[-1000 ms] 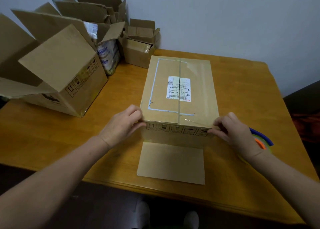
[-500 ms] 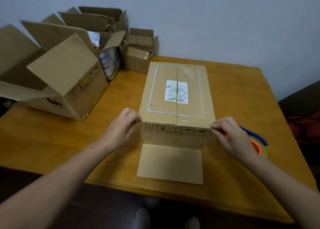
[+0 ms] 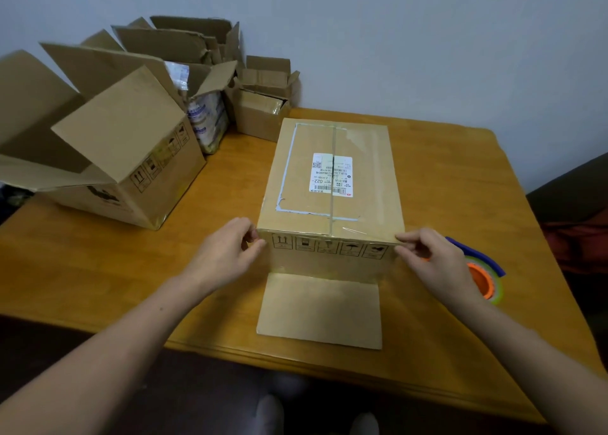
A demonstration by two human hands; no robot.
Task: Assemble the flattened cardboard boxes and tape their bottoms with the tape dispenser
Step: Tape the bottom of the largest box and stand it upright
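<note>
Tabletop box (image 3: 332, 174) unmoved; fingers (image 3: 251, 237) shifted slightly

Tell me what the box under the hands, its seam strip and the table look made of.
Box: brown matte cardboard, scuffed, printed handling symbols. Seam strip: likely clear glossy plastic tape, glinting near the front edge. Table: apparently wood, warm orange-brown with satin sheen; could be veneer.

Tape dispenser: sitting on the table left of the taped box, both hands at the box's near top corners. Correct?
Not quite. The head view shows the tape dispenser on the table to the right of the taped box, behind the right hand. The left hand and right hand are at the near top corners.
</note>
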